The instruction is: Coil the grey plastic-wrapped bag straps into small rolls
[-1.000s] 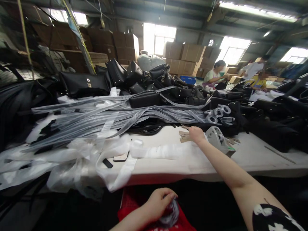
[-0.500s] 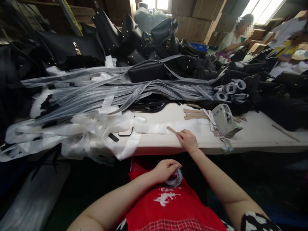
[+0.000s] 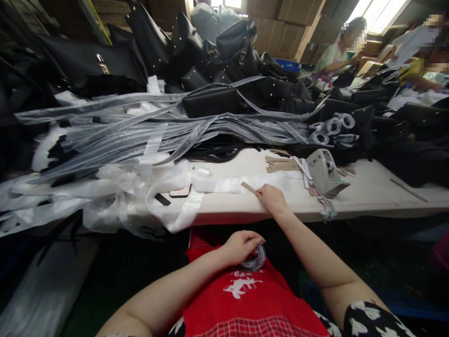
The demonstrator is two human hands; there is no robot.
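My left hand (image 3: 242,246) is closed on a coiled plastic-wrapped strap (image 3: 255,260), held against the red apron (image 3: 224,304). Over the table's front edge, my right hand (image 3: 271,198) pinches the end of a short brown strip (image 3: 248,187), which points away to the left. Beyond it on the white tabletop (image 3: 231,206) lies a band of white film (image 3: 228,184). More brown strips (image 3: 282,164) lie in a loose pile next to a grey tape dispenser (image 3: 322,171). The coil is partly hidden by my left fingers.
Long plastic-wrapped straps (image 3: 210,128) stretch across the table, with several rolled coils (image 3: 331,126) at their right end. Black bags (image 3: 189,47) are heaped behind. Crumpled clear film (image 3: 108,196) hangs over the left edge. Two people (image 3: 331,61) are at the back right.
The view has shifted slightly. Both hands keep nearly the same places and the same holds. At the far right, a person's arm and the white sheet near it have moved.
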